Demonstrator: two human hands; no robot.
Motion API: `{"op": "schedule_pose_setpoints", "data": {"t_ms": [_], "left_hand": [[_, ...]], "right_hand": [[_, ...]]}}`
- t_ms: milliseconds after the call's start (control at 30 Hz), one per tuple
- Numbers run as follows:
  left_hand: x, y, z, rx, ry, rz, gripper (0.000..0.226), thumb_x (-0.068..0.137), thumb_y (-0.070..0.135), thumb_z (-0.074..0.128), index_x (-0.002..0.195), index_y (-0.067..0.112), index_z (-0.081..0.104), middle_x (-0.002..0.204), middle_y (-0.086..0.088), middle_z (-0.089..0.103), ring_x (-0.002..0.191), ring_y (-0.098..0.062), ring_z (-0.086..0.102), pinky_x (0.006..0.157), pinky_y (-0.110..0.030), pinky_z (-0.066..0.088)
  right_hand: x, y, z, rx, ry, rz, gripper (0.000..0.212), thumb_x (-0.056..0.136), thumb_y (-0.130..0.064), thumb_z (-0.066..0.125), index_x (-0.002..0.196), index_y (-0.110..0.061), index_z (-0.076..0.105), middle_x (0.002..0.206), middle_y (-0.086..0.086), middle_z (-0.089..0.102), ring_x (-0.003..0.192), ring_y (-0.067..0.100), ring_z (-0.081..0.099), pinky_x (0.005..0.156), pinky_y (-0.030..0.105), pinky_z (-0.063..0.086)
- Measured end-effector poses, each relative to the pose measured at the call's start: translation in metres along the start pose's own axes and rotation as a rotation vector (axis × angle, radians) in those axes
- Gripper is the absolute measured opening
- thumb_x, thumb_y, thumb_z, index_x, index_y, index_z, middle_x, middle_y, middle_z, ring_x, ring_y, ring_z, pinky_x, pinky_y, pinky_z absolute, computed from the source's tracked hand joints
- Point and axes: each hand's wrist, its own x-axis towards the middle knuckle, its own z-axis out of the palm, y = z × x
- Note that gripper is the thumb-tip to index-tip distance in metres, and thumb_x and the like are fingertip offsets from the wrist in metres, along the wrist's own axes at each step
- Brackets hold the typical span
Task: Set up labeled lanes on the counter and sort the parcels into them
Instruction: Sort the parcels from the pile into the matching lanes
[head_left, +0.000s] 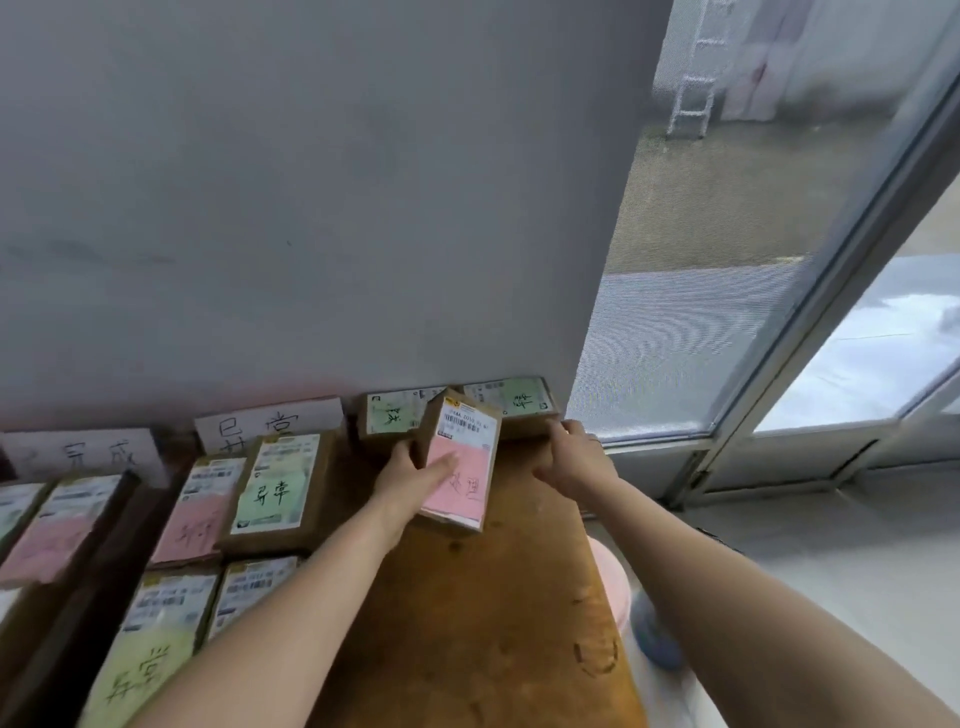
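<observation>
My left hand (415, 467) grips a brown parcel with a pink label (460, 467) and holds it tilted above the wooden counter (467, 623), thumb across the pink label. Behind it, against the wall, lie two parcels with green labels (389, 415) (511, 402). My right hand (571, 457) has its fingers curled over the front right corner of the right-hand one. Two white handwritten lane signs (267, 423) (78, 454) lean on the wall. Below them, sorted parcels with pink (192, 514) and green (275, 493) labels lie in rows.
The grey wall (311, 208) closes the counter's far side. A glass door (727, 260) and its metal frame (831, 291) stand to the right. The counter's right edge drops to a pale floor (831, 545), with a pink stool (613, 577) below it.
</observation>
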Motion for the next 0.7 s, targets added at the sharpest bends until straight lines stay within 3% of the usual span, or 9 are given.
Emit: {"op": "schedule_pose_setpoints", "data": {"t_ms": [133, 267, 400, 567, 700], "left_hand": [[0.014, -0.010, 0.017, -0.018, 0.049, -0.042, 0.072, 0.087, 0.034, 0.067, 0.146, 0.021, 0.026, 0.120, -0.007, 0.064, 0.090, -0.016, 0.066, 0.068, -0.026, 0.053], [0.020, -0.017, 0.034, -0.067, 0.142, -0.086, 0.069, 0.087, 0.035, 0.066, 0.143, 0.022, 0.030, 0.123, -0.006, 0.063, 0.102, -0.020, 0.065, 0.086, -0.036, 0.053], [0.025, -0.015, 0.047, -0.082, 0.233, -0.129, 0.064, 0.088, 0.034, 0.065, 0.142, 0.023, 0.032, 0.127, -0.004, 0.060, 0.104, -0.018, 0.062, 0.073, -0.025, 0.049], [0.028, -0.016, 0.053, -0.087, 0.286, -0.159, 0.065, 0.086, 0.034, 0.067, 0.141, 0.024, 0.033, 0.126, -0.003, 0.060, 0.097, -0.014, 0.061, 0.079, -0.028, 0.051], [0.022, -0.017, 0.053, -0.078, 0.297, -0.191, 0.066, 0.086, 0.034, 0.067, 0.142, 0.022, 0.032, 0.126, -0.004, 0.060, 0.098, -0.014, 0.061, 0.080, -0.028, 0.051]], "right_hand": [[0.043, 0.011, 0.000, -0.138, -0.036, -0.124, 0.069, 0.086, -0.029, 0.063, 0.145, -0.019, 0.030, 0.151, 0.009, 0.030, 0.134, 0.035, 0.035, 0.102, 0.046, 0.043], [0.089, 0.009, -0.006, -0.273, -0.072, -0.306, 0.079, 0.083, -0.038, 0.069, 0.147, -0.020, 0.028, 0.154, 0.009, 0.024, 0.138, 0.035, 0.031, 0.106, 0.047, 0.040], [0.122, 0.005, -0.003, -0.370, -0.078, -0.458, 0.082, 0.076, -0.046, 0.072, 0.144, -0.021, 0.032, 0.147, 0.009, 0.031, 0.137, 0.035, 0.031, 0.108, 0.045, 0.036], [0.144, -0.002, 0.001, -0.490, -0.009, -0.529, 0.099, 0.061, -0.065, 0.075, 0.140, -0.021, 0.036, 0.136, 0.010, 0.040, 0.128, 0.033, 0.038, 0.102, 0.042, 0.035], [0.145, -0.002, 0.000, -0.463, -0.126, -0.480, 0.100, 0.059, -0.066, 0.078, 0.138, -0.019, 0.038, 0.137, 0.011, 0.036, 0.126, 0.034, 0.039, 0.097, 0.044, 0.041]]}}
